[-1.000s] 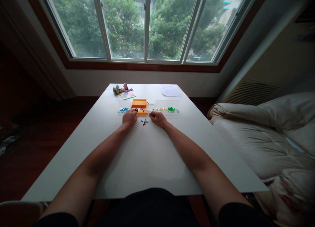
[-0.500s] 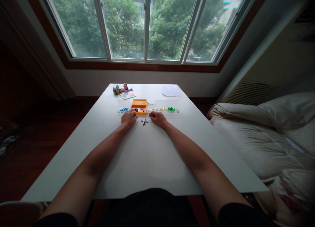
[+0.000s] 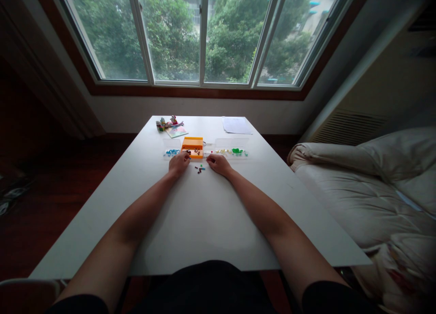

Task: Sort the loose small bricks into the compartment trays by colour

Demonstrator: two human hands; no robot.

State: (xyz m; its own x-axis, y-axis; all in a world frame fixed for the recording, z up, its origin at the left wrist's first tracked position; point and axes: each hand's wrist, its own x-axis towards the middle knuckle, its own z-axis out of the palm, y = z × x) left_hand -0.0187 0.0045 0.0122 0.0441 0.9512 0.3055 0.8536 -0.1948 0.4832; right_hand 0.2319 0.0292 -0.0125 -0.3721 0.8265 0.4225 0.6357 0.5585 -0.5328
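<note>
My left hand rests at the near edge of an open orange box with small brown pieces in it. Its thumb and fingers are pinched together, with a bit of blue at the tips that looks like a small blue brick. Opposite it, my right hand lies on the table with curled fingers; whatever they hold is hidden. Between and just below the hands is a little group of loose brown, blue and green bricks.
A clear box of blue pieces stands left of the orange one. To the right, a clear box holds yellowish and green pieces. Farther back on the white table are a colourful brick model, a printed card and white paper.
The small blue brick that lay beside my left fingertips has left that spot on the table and now appears at the fingertips. My left hand shifted slightly; the right stayed still.
</note>
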